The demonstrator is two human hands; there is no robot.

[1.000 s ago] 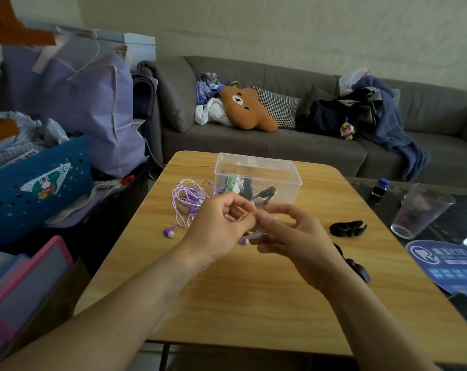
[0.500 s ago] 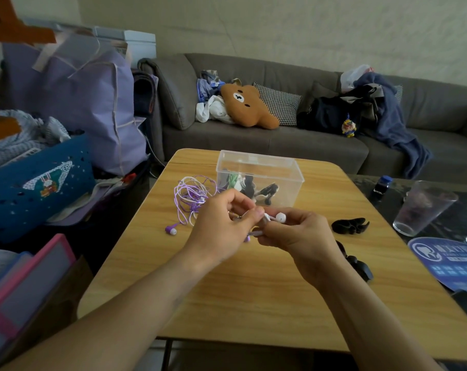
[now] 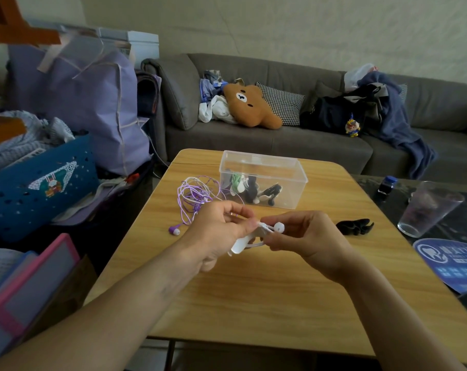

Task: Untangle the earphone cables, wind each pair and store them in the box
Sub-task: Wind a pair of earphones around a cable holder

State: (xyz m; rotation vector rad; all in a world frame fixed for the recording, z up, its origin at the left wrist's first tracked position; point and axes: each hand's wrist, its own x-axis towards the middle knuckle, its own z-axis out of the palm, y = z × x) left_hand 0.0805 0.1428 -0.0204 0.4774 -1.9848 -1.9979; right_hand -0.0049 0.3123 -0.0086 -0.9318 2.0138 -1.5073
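Above mid-bench, both hands pinch the white earphones [image 3: 256,232]: left hand [image 3: 216,231] curled round the wound bundle, right hand [image 3: 304,236] holding the earbud end, so this pair looks nearly wound. Beyond, the purple earphones [image 3: 195,196] lie loose, unwound. At the far edge, the box [image 3: 261,163] already holds several bundles.

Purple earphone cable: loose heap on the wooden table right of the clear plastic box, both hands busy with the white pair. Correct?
Wrong side. The head view shows the purple earphone cable heaped on the wooden table left of the clear plastic box, not right. The rest holds: left hand and right hand both hold the white earphone pair.
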